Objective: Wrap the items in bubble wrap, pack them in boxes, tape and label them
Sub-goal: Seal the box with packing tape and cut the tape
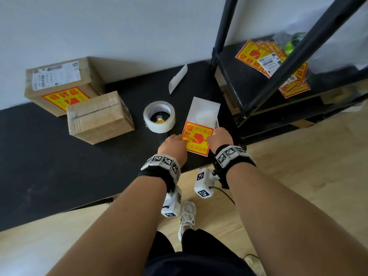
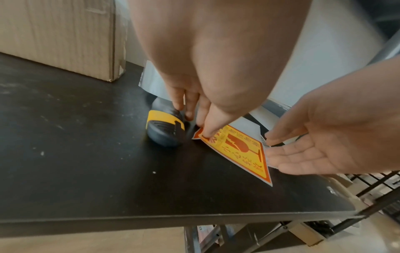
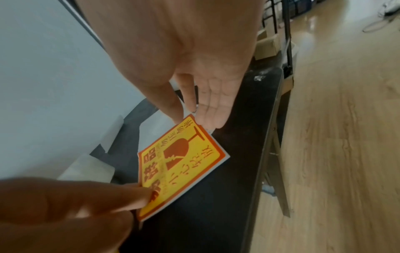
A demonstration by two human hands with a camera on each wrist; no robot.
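Observation:
A yellow and red fragile sticker (image 1: 197, 140) (image 2: 238, 150) (image 3: 184, 164) is held just above the black table (image 1: 59, 156) near its front edge. My left hand (image 1: 174, 145) (image 2: 204, 133) (image 3: 121, 196) pinches its left corner between thumb and fingers. My right hand (image 1: 219, 137) (image 2: 303, 145) (image 3: 194, 118) has straight fingers touching the sticker's opposite edge. A plain taped cardboard box (image 1: 99, 118) (image 2: 60, 34) sits at the left. Behind it, a larger box (image 1: 61, 84) carries a shipping label and a fragile sticker.
A tape roll (image 1: 159, 116) stands left of the sticker, with a black and yellow knife (image 2: 164, 130) beside it. White backing sheets (image 1: 205, 110) lie behind the sticker. A black shelf frame (image 1: 229, 76) at the right holds a stack of labels (image 1: 274, 66).

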